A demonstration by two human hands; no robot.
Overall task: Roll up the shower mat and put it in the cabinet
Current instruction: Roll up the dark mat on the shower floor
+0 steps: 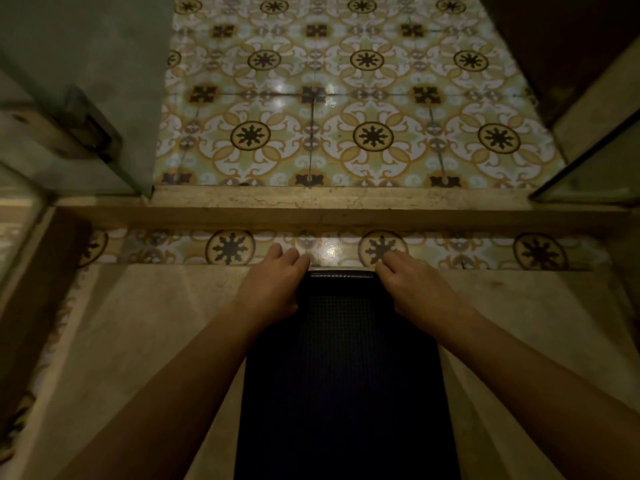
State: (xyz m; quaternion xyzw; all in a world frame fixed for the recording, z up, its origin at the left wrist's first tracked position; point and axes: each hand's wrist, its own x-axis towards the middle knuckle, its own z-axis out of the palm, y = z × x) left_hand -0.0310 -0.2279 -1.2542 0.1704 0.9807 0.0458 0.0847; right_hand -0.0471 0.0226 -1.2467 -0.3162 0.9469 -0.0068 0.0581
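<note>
Step in hand: starting the roll at the far end of the mat [343,375], judging by where both hands sat.
Doing it well: the first turn probably needed to be tight and square across the width, with both hands moving evenly so the roll would not come out as a cone.
Mat: lay flat on the plain stone floor [138,341], its far edge just short of the patterned tile strip [485,249] under the step [346,209].
Left hand [273,284]: on the far left corner of the mat, fingers loosely curled, touching the edge.
Right hand [412,289]: on the far right corner, likewise half closed.
Grip: in the dim light I could not tell whether either hand had pinched the edge or merely rested on it.
Cabinet: not in view.
</note>
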